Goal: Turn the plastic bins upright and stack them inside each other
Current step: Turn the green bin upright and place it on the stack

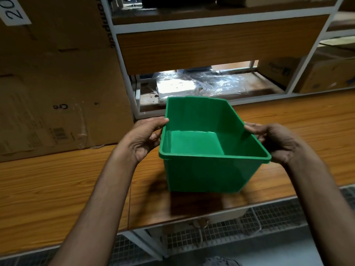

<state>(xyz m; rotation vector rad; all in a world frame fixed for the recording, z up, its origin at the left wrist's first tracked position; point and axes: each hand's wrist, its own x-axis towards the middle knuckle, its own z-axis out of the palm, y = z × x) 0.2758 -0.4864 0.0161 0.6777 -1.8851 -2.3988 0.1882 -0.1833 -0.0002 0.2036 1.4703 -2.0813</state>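
Single head-worn cam, wide-angle, so straight lines bow a bit. It looks forward and down across the near edge of the wooden table (57, 189), really close in: the green bin (207, 169) fills mid-frame, and the shelf rack (211, 45) stands past the table's far edge.

The place looked like a storeroom or a warehouse. A big cardboard box (57, 83) with a paper label (13, 11) reading "20" stood on a wooden shelf (57, 189). Beside it, a white metal rack (123, 60) held more boxes (326, 75) and a package (201, 84) wrapped in clear plastic.
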